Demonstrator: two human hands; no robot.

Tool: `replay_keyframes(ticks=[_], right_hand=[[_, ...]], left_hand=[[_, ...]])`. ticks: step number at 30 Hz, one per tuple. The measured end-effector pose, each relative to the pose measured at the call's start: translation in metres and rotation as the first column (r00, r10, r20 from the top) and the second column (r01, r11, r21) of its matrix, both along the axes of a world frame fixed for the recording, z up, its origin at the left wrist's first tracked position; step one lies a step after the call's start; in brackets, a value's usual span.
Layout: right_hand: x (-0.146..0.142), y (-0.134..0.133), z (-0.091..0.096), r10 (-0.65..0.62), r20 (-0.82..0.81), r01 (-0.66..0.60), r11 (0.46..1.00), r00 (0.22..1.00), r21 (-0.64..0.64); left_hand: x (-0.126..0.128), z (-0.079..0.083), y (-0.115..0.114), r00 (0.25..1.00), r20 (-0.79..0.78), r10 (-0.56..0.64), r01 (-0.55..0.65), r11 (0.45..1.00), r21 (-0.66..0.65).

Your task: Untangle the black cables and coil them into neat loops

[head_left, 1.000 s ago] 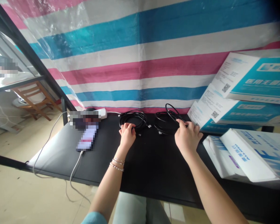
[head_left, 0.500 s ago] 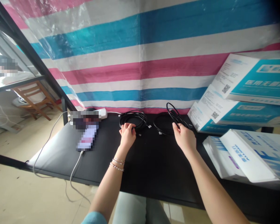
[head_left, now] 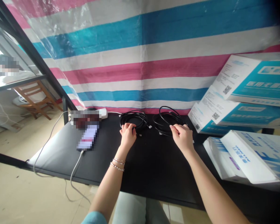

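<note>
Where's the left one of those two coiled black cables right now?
In the head view, the left coiled black cable lies on the black tabletop at the left hand, before the striped plastic sheet, left of the other coiled black cable.

Smooth plastic cables (head_left: 144,121), glossy plastic sheet (head_left: 140,62), smooth tabletop (head_left: 149,168), cardboard boxes (head_left: 245,85), wooden chair (head_left: 34,93)

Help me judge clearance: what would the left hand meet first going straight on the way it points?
Most likely the left black cable coil, which the left hand appears to touch; beyond stands the striped sheet, though depth is hard to judge.
</note>
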State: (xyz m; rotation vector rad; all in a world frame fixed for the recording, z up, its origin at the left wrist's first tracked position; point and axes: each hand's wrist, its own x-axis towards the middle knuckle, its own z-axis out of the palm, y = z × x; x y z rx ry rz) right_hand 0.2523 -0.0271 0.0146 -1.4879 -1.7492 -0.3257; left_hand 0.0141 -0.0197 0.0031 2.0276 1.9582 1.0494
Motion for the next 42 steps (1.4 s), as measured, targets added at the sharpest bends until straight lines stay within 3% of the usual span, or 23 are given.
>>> replay_keyframes(ticks=[7,16,24,36,42], right_hand=[[0.0,-0.003,0.001,-0.021,0.043,0.015,0.991,0.999,0.135],[-0.009,-0.014,0.01,-0.032,0.066,0.025,0.994,0.997,0.103],[-0.012,-0.015,0.007,-0.016,0.076,0.002,0.985,0.997,0.174],[-0.012,-0.014,0.007,-0.127,0.041,0.122,0.986,0.991,0.117],[-0.014,-0.015,0.007,-0.166,0.058,0.164,0.986,0.984,0.027]], left_hand=[[0.0,0.0,0.0,1.0,-0.004,0.0,0.0,1.0,-0.002],[0.001,-0.001,0.0,1.0,-0.002,-0.003,0.003,1.0,0.004],[0.001,-0.002,0.001,1.0,-0.005,0.008,-0.008,1.0,0.022],[0.003,0.001,-0.001,0.999,-0.037,0.001,0.0,1.0,0.007],[0.004,0.001,-0.002,0.999,-0.039,0.01,-0.008,0.999,0.051]])
